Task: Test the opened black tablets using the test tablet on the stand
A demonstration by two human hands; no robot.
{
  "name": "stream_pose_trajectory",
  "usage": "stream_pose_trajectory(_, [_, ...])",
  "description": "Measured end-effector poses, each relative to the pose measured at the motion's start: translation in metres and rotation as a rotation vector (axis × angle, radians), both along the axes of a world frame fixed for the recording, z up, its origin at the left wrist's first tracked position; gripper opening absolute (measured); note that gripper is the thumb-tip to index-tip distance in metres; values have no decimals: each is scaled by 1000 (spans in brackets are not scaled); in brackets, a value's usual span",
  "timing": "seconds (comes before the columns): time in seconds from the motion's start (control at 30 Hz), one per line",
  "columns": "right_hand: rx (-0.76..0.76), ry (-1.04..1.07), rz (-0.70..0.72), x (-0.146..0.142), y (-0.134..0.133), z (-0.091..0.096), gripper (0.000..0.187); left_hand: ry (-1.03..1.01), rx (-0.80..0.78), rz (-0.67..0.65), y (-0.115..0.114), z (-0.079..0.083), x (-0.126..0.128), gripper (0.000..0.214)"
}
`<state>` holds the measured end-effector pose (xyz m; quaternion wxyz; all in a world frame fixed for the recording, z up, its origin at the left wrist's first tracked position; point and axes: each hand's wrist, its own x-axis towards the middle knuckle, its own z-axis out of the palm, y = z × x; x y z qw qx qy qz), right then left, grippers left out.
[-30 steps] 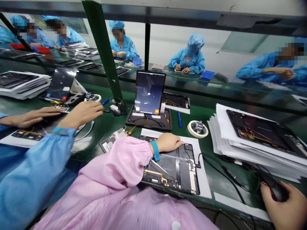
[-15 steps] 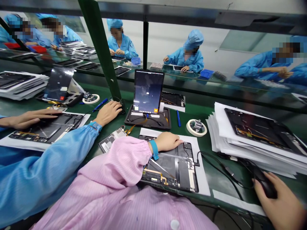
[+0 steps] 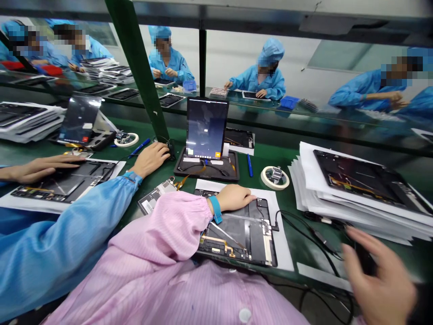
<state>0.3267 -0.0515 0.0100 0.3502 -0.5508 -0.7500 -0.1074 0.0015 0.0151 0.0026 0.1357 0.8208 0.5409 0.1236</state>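
The person's left hand [image 3: 233, 197] rests across the upper edge of an opened tablet shell [image 3: 237, 225], perhaps to steady it; its fingers are partly bent, and whether they press or grip the edge cannot be told. The shell lies on a white sheet [image 3: 284, 255] on the counter [image 3: 301, 246], directly before the person, the paper presumably guarding it against scratches. At its right side sits a black plug [image 3: 275, 228], its cable leading off rightward, which likely explains why that side is left uncovered. The right hand [image 3: 382, 280] is over a black mouse [image 3: 366, 262], thumb and fingers parted around it; motion blur hides how firmly they touch. Beyond the shell, a lit screen [image 3: 206, 128] stands nearly upright in a dark tray [image 3: 177, 168], probably so that it faces the person. A pale flat part [image 3: 157, 194] lies to the left, half covered by the pink sleeve [image 3: 169, 225], which also hides the shell's left side. The screen's small markings are unreadable, and the mouse's near end is covered by the hand.
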Motion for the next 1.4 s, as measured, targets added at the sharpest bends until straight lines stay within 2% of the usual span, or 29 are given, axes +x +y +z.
stream_pose_trajectory(0.07, [-72,-195,352,-41,1,7,35,7,-4,-1,-1,1,0,50])
stream_pose_trajectory(0.13, [-109,-375,526,-72,9,8,25,15,-8,-4,-1,1,0,50])
stream_pose_trajectory(0.2, [-151,-469,582,-90,20,7,19,23,-5,-10,-2,1,0,49])
stream_pose_trajectory(0.27, [-235,-496,657,-96,31,7,16,25,5,-14,-1,0,0,48])
stream_pose_trajectory(0.4, [-427,-455,812,-82,43,11,17,7,12,-6,-1,-4,0,49])
stream_pose_trajectory(0.47, [-509,-436,811,-70,46,16,19,-18,1,-4,-2,-5,0,48])
stream_pose_trajectory(0.53, [-599,-417,768,-61,52,24,12,-54,-9,-1,-5,-3,2,46])
stream_pose_trajectory(0.57, [-638,-396,746,-61,58,29,19,-80,9,0,-6,0,3,43])
stream_pose_trajectory(0.63, [-677,-320,739,-74,77,40,44,-166,109,20,-7,9,1,34])
stream_pose_trajectory(0.67, [-675,-271,741,-88,90,45,47,-226,180,50,-7,15,-2,32])
stream_pose_trajectory(0.7, [-659,-224,718,-105,105,48,42,-293,255,100,-5,22,-8,32])
stream_pose_trajectory(0.73, [-637,-187,661,-126,120,49,34,-360,322,174,-3,28,-16,33])
stream_pose_trajectory(0.8, [-571,-179,421,-170,150,44,25,-474,431,402,5,38,-39,34])
stream_pose_trajectory(0.87, [-522,-172,275,-208,174,31,31,-539,500,686,13,40,-65,38])
stream_pose_trajectory(0.93, [-510,-154,246,-230,189,18,39,-567,474,933,20,37,-86,49])
stream_pose_trajectory(1.0, [-507,-123,265,-238,197,12,38,-579,367,1054,25,30,-97,58])
stream_pose_trajectory(1.07, [-486,-66,295,-234,197,17,32,-584,256,1084,29,24,-99,63])
stream_pose_trajectory(1.17, [-432,113,351,-216,183,45,36,-583,146,1067,33,20,-95,66])
stream_pose_trajectory(1.3, [-373,691,601,-182,134,86,27,-562,82,1036,30,25,-91,68])
stream_pose_trajectory(1.4, [-271,871,588,-160,94,91,14,-472,180,912,16,34,-83,62])
